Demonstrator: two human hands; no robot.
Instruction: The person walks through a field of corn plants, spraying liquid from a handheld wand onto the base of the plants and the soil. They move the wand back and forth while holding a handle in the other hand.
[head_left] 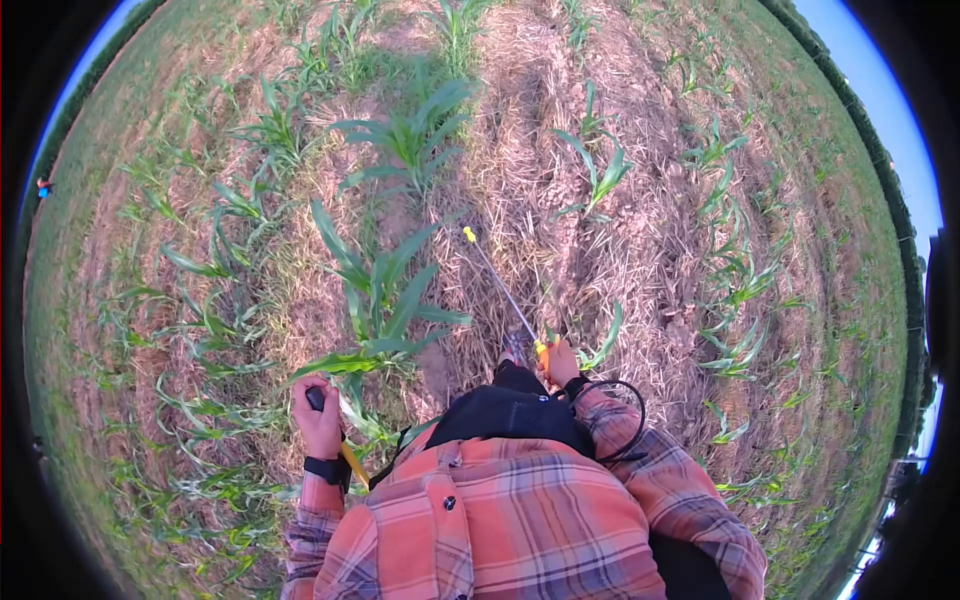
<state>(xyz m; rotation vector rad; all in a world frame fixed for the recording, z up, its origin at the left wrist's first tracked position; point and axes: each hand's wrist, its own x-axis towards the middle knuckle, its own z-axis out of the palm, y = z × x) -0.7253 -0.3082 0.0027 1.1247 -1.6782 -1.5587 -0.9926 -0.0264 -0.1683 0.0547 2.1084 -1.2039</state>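
While a straw-littered brown field [645, 255] is bearing rows of green, long-leaved plants [407, 300], a thin grey wand [504, 289] is reaching forward over the straw [520, 100] — the right hand [562, 364] is gripping its orange-yellow handle [542, 354]. The left hand [318, 425] is clasping a black grip [316, 398]; a small yellow nozzle [469, 234] is capping the wand's tip.

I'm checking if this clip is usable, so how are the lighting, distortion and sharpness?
Head view: daylight, with blue sky at the edges; head view: strong fisheye bending, curved horizon, black corners; head view: the wand, left hand and right hand are readable, while plants near the rim look small and soft.
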